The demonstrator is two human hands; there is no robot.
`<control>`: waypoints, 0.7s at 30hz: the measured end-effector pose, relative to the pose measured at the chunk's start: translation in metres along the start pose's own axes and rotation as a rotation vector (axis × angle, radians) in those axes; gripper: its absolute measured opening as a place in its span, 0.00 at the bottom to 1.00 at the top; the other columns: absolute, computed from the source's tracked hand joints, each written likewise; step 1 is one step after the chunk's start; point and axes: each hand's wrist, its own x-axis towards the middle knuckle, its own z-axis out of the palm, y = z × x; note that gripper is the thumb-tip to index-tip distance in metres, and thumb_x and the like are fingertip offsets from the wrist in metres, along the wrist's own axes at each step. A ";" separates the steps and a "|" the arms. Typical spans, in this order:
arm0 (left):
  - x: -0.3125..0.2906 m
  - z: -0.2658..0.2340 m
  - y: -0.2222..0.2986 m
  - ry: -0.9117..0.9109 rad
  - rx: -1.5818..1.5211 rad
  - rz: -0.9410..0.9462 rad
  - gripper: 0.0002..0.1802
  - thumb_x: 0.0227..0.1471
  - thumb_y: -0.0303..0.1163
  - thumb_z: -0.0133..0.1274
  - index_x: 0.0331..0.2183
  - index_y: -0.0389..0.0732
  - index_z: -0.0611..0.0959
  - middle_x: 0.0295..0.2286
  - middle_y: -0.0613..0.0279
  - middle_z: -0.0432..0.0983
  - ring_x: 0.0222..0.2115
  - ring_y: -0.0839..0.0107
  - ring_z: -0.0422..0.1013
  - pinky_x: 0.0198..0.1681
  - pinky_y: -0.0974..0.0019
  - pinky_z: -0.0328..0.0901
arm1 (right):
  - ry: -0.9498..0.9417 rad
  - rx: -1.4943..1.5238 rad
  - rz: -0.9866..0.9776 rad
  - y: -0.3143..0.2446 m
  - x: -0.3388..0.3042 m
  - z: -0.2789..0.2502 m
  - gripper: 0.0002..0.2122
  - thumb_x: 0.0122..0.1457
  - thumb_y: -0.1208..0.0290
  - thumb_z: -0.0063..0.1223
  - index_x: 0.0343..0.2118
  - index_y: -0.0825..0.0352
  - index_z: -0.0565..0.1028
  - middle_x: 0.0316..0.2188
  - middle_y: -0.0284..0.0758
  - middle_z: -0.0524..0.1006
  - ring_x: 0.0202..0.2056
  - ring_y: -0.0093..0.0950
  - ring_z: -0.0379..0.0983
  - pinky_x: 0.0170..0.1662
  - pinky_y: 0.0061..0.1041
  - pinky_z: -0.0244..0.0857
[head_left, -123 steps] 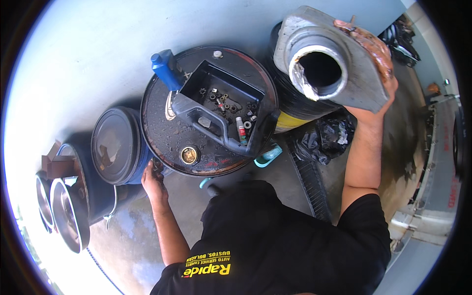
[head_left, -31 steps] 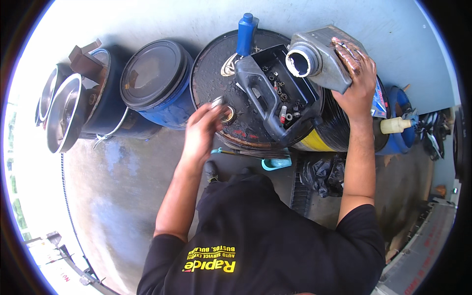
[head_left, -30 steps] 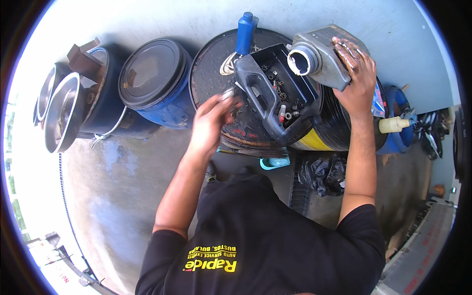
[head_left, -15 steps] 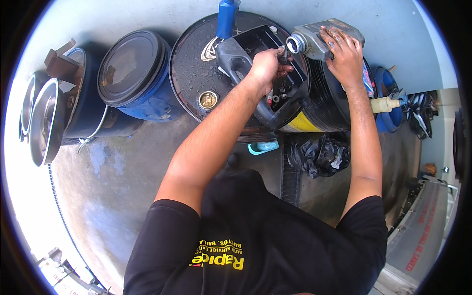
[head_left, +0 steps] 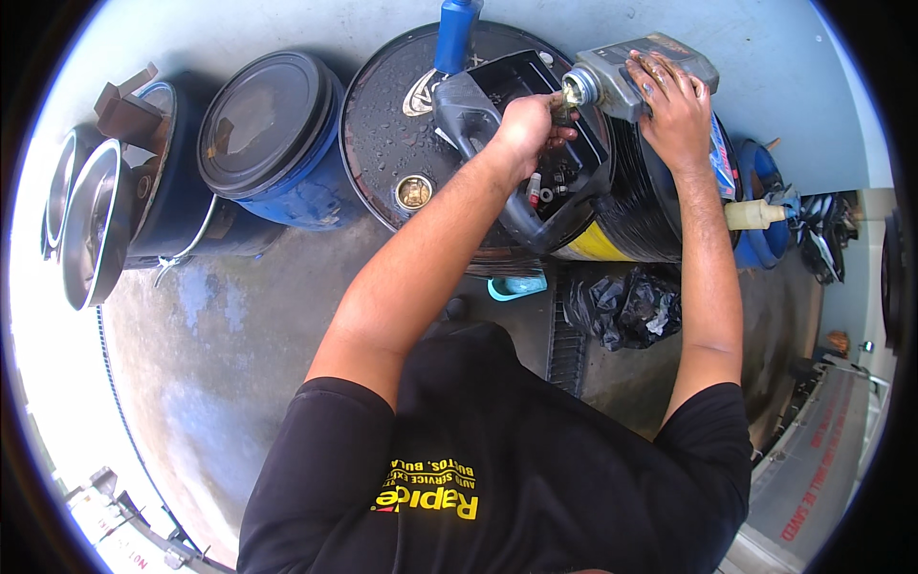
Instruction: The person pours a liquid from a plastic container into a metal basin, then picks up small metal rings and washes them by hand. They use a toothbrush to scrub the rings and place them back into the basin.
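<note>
My right hand (head_left: 671, 110) grips a grey plastic bottle (head_left: 626, 69) from above, tipped on its side with its open neck toward my left hand. Yellowish liquid (head_left: 573, 91) shows at the bottle's mouth. Just below and beside that mouth, the curled fingers of my left hand (head_left: 535, 134) close around something small and dark that they mostly hide. Both hands are over a black jug with its side cut away (head_left: 466, 100), lying as a tray on a black drum. Several small parts (head_left: 547, 189) lie inside it, including a red-and-white piece and a pale ring.
The black drum (head_left: 382, 143) has wet spots, a blue bottle (head_left: 457, 38) and an open round bung (head_left: 414, 192). Blue barrels with a black lid (head_left: 256, 124) and metal pans (head_left: 96, 225) stand at left. A black plastic bag (head_left: 626, 306) lies below; a pale bottle (head_left: 755, 214) sticks out at right.
My left fingers have come closer to the bottle's mouth, where yellowish liquid now shows. The whole scene has shifted slightly right in view.
</note>
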 end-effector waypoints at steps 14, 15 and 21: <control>0.034 -0.005 0.026 0.050 1.023 0.185 0.29 0.59 0.51 0.62 0.38 0.28 0.86 0.31 0.47 0.84 0.35 0.62 0.82 0.41 0.59 0.75 | 0.054 0.736 0.554 -0.006 -0.034 0.044 0.32 0.45 0.73 0.76 0.55 0.70 0.75 0.48 0.48 0.82 0.51 0.42 0.81 0.54 0.34 0.72; 0.038 -0.004 0.025 0.037 1.047 0.181 0.29 0.58 0.51 0.63 0.38 0.29 0.86 0.31 0.46 0.84 0.36 0.61 0.82 0.42 0.58 0.75 | 0.061 0.737 0.567 -0.005 -0.038 0.044 0.32 0.45 0.73 0.76 0.55 0.70 0.75 0.48 0.47 0.82 0.51 0.41 0.81 0.54 0.33 0.72; 0.052 0.005 0.012 0.149 1.059 0.292 0.19 0.55 0.41 0.66 0.36 0.32 0.86 0.28 0.58 0.84 0.26 0.70 0.80 0.32 0.64 0.74 | 0.094 0.806 0.664 0.000 -0.065 0.026 0.31 0.45 0.74 0.77 0.54 0.71 0.75 0.46 0.46 0.84 0.50 0.39 0.82 0.54 0.33 0.72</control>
